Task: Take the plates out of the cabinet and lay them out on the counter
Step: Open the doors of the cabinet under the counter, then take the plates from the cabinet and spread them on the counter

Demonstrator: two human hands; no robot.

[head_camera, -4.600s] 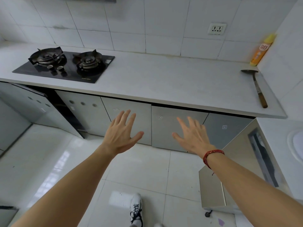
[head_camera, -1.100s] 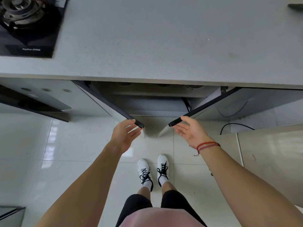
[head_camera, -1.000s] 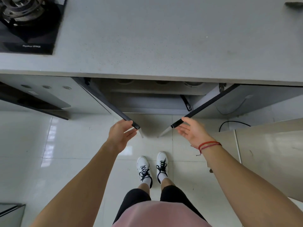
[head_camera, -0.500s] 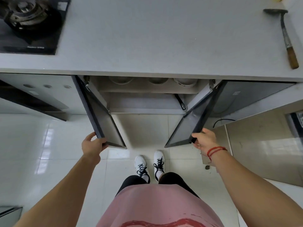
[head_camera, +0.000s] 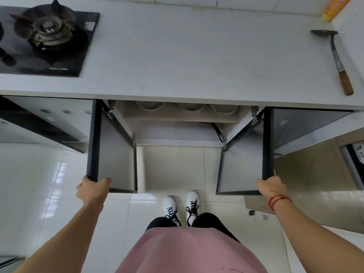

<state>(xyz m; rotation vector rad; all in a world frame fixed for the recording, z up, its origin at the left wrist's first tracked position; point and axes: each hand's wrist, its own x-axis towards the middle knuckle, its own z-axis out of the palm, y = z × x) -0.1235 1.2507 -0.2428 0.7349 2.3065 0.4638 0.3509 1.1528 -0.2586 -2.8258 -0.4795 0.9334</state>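
Observation:
The cabinet under the grey counter [head_camera: 197, 56] stands with both doors swung wide. My left hand [head_camera: 92, 191] grips the lower corner of the left door [head_camera: 114, 152]. My right hand [head_camera: 270, 187] grips the lower corner of the right door [head_camera: 244, 160]. On the upper shelf [head_camera: 177, 116] three round plates or dishes show only their front rims: the left one [head_camera: 150, 105], the middle one [head_camera: 192, 107], the right one [head_camera: 223, 109]. The counter's edge hides the rest of them.
A black gas hob [head_camera: 45, 40] sits on the counter at the left. A metal spatula with a wooden handle [head_camera: 338, 62] and an orange bottle [head_camera: 334, 7] lie at the far right. Another cabinet door [head_camera: 39, 123] stands ajar at the left. A steel appliance [head_camera: 319, 180] stands right.
My hands reached the two doors, took hold of their edges and pulled them outward. The doors went from nearly shut to wide open, baring the shelf with the dishes.

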